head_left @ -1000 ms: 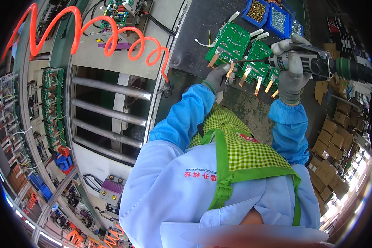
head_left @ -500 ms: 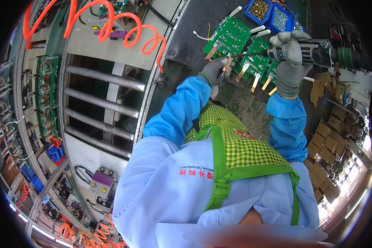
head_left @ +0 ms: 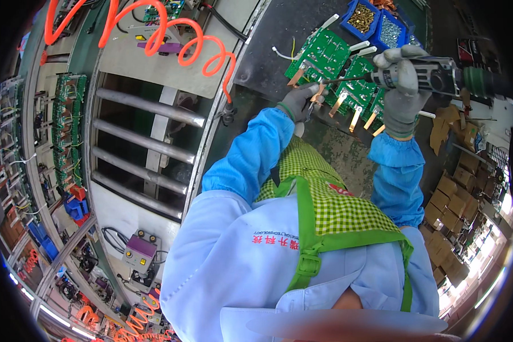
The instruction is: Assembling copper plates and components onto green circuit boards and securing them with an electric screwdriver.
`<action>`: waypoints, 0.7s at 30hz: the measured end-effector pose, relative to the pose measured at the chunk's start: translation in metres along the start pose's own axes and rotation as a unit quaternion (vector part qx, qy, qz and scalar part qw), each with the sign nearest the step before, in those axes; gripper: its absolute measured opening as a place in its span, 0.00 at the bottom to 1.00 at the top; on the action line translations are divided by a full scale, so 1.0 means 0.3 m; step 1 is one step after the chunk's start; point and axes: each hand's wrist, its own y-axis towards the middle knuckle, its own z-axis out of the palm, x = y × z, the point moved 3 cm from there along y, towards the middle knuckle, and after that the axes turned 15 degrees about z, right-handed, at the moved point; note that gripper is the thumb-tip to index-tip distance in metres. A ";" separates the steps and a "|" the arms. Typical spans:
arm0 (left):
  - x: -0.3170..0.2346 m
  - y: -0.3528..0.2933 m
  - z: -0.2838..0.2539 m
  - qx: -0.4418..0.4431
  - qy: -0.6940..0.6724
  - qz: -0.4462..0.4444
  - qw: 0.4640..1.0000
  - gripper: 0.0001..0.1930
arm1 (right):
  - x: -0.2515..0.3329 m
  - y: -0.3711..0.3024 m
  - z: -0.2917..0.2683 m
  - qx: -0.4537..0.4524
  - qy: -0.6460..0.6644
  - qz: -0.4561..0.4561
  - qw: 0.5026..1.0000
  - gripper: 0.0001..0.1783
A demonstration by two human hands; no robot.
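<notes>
In my right hand [head_left: 403, 94], gloved in grey, is a grey power screwdriver [head_left: 437, 75], its long thin bit pointing left. The bit's tip meets or nearly meets a bent copper strip [head_left: 320, 93] at my left hand. My left hand [head_left: 297, 102], gloved too, has its fingers closed around the strip; a small metal piece shows beside them, too unclear to name. Just beyond lie several green circuit boards [head_left: 327, 52] with copper tabs [head_left: 356, 118] projecting toward me and white strips at their far edges.
Blue bins hold brass-coloured screws [head_left: 361, 18] and silver fasteners [head_left: 390, 33] at the far end of the dark bench [head_left: 271, 60]. A coiled orange hose [head_left: 198, 43] hangs over the roller frame [head_left: 148, 142] at left. Cardboard boxes [head_left: 447, 199] are stacked at right.
The whole view has shifted slightly. Both hands keep nearly the same pose, with the bit still at the copper strip.
</notes>
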 end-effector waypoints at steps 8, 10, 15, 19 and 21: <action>-0.013 0.018 -0.071 0.029 0.092 -0.056 0.994 0.17 | 0.092 -0.035 -0.048 -0.061 -0.010 0.049 0.997 0.19; -0.006 0.021 -0.097 0.085 0.309 -0.119 0.940 0.15 | 0.140 -0.043 -0.070 -0.100 -0.040 0.013 0.994 0.20; 0.134 0.012 -0.090 -0.033 0.213 -0.096 0.972 0.13 | 0.149 -0.078 -0.150 -0.086 0.062 0.049 0.993 0.20; 0.172 0.021 -0.074 -0.025 0.246 -0.090 0.965 0.12 | 0.131 -0.102 -0.151 -0.108 0.001 0.019 0.994 0.20; 0.190 0.020 -0.035 -0.032 0.110 -0.068 0.991 0.14 | 0.113 -0.107 -0.141 -0.147 -0.077 -0.010 0.986 0.21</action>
